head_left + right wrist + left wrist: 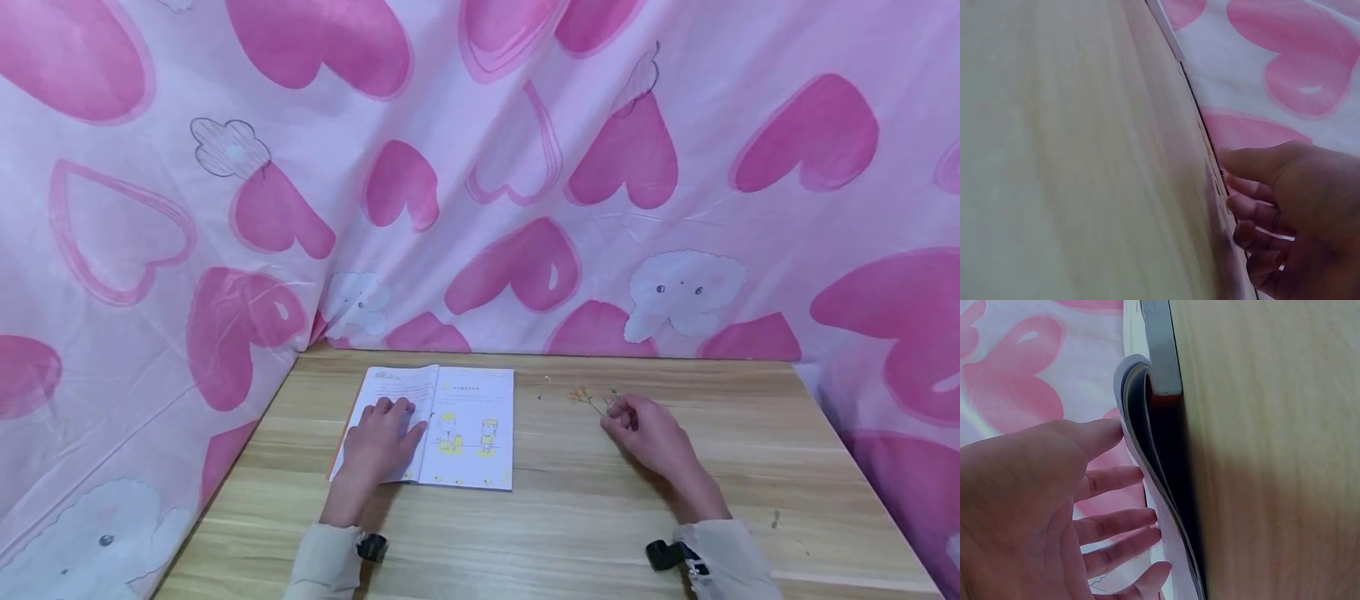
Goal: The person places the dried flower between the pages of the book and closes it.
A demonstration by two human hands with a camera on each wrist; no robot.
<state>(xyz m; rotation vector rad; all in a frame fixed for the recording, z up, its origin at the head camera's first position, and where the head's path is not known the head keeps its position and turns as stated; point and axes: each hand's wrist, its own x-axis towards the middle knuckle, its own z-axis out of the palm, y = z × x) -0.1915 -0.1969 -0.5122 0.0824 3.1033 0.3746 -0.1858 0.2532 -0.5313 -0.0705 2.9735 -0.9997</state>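
Observation:
An open book (pixel 474 408) with yellow cartoon figures on its right page lies on the table. My left hand (pixel 377 442) rests on its left page with fingers spread and fairly straight. From the left wrist, the book's curved pages (pixel 1159 487) show edge-on, and the fingertips of that hand (pixel 1054 506) touch them. To the right, my right hand (pixel 654 435) has its fingers curled, thumb and forefinger pinching the stem of a small dried flower sprig (pixel 581 397). In the right wrist view the same hand (pixel 1291 212) is low at the tabletop, and the sprig is mostly hidden.
The wooden table (pixel 570 517) ends at a pink heart-printed cloth (pixel 510 167) at the back and sides. Tiny plant bits (pixel 547 379) lie between book and sprig, and a small green bit (pixel 776 518) lies near the right forearm. Black straps (pixel 667 556) circle both wrists.

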